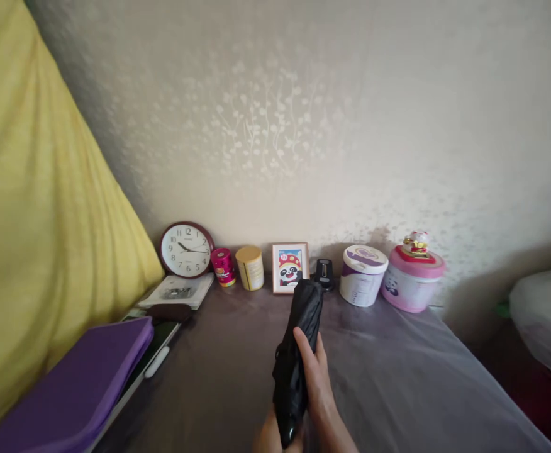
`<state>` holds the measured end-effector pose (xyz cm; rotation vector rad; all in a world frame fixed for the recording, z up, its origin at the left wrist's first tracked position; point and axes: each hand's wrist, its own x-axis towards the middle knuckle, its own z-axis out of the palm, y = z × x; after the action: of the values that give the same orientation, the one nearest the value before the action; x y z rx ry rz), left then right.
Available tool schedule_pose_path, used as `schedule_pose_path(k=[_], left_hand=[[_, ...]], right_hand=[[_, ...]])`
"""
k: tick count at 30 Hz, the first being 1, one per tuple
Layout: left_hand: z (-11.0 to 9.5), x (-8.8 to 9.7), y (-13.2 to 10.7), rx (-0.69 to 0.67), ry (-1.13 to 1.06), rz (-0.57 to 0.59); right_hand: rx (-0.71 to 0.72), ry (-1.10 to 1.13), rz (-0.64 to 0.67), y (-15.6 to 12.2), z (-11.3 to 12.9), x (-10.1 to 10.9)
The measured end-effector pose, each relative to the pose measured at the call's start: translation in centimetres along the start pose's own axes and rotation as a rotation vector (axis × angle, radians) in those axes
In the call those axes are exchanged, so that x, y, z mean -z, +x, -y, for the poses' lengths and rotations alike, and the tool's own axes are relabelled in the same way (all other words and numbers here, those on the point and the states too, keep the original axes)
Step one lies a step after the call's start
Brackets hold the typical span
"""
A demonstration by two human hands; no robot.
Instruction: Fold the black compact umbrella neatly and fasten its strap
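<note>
A black folded umbrella [298, 340] is held upright, tilted a little to the right, above the near middle of the table. My right hand [320, 380] grips it from the right side, with the thumb lying along the black fabric and the other fingers mostly hidden behind it. Low in the view, my left hand [270, 433] is closed around the umbrella's lower end, where a shiny black tip shows. Much of the left hand is cut off by the bottom edge. The umbrella's top overlaps the lower right corner of a framed panda picture [290, 267].
Along the wall stand a clock [187, 250], a pink can [223, 267], a yellow-lidded tin [251, 269], a black device [324, 274], a white tub [361, 280] and a pink tub [410, 286] topped by a cat figurine [417, 243]. A purple case [72, 384] lies left, beside a yellow curtain [53, 189].
</note>
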<state>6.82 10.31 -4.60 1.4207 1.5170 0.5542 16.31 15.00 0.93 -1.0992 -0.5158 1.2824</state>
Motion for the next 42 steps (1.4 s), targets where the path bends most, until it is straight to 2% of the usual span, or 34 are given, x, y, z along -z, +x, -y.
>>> schedule_pose_path(k=[2, 3, 4, 6, 7, 8, 10, 13, 16, 17, 20, 22, 24, 28, 30, 31, 33, 35, 40, 42], left_hand=[[-0.7, 0.4, -1.4, -0.141, -0.032, -0.047], [-1.1, 0.7, -2.2, -0.177, -0.079, -0.008], [-1.4, 1.1, -2.9, -0.162, -0.147, 0.059], [-1.9, 1.8, -4.2, -0.117, -0.319, 0.314], [-2.0, 2.0, -4.6, -0.107, -0.428, 0.399], [-2.0, 2.2, -5.0, -0.104, -0.512, 0.467], [-1.8, 2.0, -5.3, -0.109, -0.612, 0.486], [-1.2, 1.0, -5.0, -0.06, -0.564, 0.353], [-0.7, 0.2, -4.3, 0.007, -0.383, 0.206], [-0.6, 0.1, -4.1, 0.002, -0.326, 0.137], [-0.2, 0.5, -3.9, -0.119, -0.218, -0.091], [-0.1, 0.9, -4.1, -0.148, -0.187, -0.139], [0.0, 1.5, -4.5, -0.106, -0.214, -0.032], [0.3, 2.4, -5.7, -0.167, -0.53, 0.364], [0.4, 2.5, -6.1, -0.171, -0.659, 0.461], [0.5, 2.5, -6.3, -0.147, -0.675, 0.468], [0.3, 2.2, -6.5, -0.102, -0.631, 0.431], [-0.1, 1.8, -6.5, -0.085, -0.533, 0.343], [-0.6, 0.8, -5.7, -0.026, -0.227, 0.056], [-0.3, 0.6, -5.3, -0.087, -0.133, -0.077]], right_hand=[[0.054, 0.018, -0.009, -0.8, 0.2, 0.2], [0.069, 0.026, 0.001, -1.1, 0.4, 0.2], [0.076, 0.033, 0.018, -1.3, 0.5, 0.3], [0.056, 0.046, 0.059, -1.7, 0.6, 0.2], [0.036, 0.053, 0.08, -1.9, 0.6, 0.2], [0.016, 0.058, 0.1, -2.0, 0.6, 0.2], [-0.002, 0.054, 0.131, -2.1, 0.4, 0.1], [0.03, 0.009, 0.113, -2.1, -0.1, 0.0], [0.091, -0.034, 0.056, -2.1, -0.4, -0.1], [0.11, -0.039, 0.045, -2.1, -0.5, -0.2], [0.144, -0.028, 0.019, -2.1, -0.8, -0.4], [0.151, -0.007, 0.012, -2.2, -0.9, -0.6], [0.146, 0.02, 0.031, -2.5, -0.9, -0.7], [0.059, 0.08, 0.136, -3.1, -1.1, -0.7], [0.033, 0.083, 0.163, -3.3, -1.2, -0.6], [0.036, 0.075, 0.167, -3.5, -1.2, -0.5], [0.063, 0.051, 0.157, -3.7, -1.2, -0.3], [0.097, 0.029, 0.126, -3.8, -1.0, -0.2], [0.117, 0.025, 0.069, -3.5, -0.7, -0.1], [0.143, 0.038, 0.042, -3.1, -0.8, 0.2]])
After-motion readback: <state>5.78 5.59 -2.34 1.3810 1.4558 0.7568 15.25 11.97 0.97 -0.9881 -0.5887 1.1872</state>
